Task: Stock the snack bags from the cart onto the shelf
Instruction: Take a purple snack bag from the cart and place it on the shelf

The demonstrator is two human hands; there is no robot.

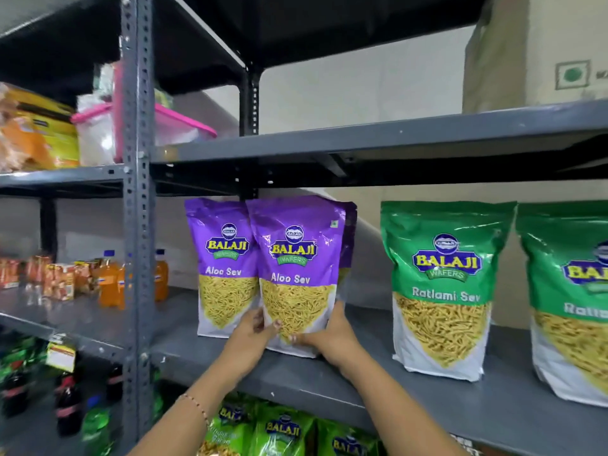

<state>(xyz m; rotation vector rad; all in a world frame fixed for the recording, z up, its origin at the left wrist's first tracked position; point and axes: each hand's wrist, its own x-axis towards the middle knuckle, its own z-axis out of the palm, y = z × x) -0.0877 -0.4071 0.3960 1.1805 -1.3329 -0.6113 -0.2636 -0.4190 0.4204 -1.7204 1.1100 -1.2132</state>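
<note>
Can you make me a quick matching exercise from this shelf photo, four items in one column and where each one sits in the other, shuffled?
Items:
1. Aloo Sev bag
2. Ratlami Sev bag
3. pink-lidded container
4. orange drink bottles

Places:
A. on the upper shelf, behind the upright post
B. held at its base between both hands, standing on the middle shelf
C. in the left bay, beside small orange cartons
D. standing free, right of the purple bags

Pairs: 1-B, 2-D, 3-A, 4-C
</note>
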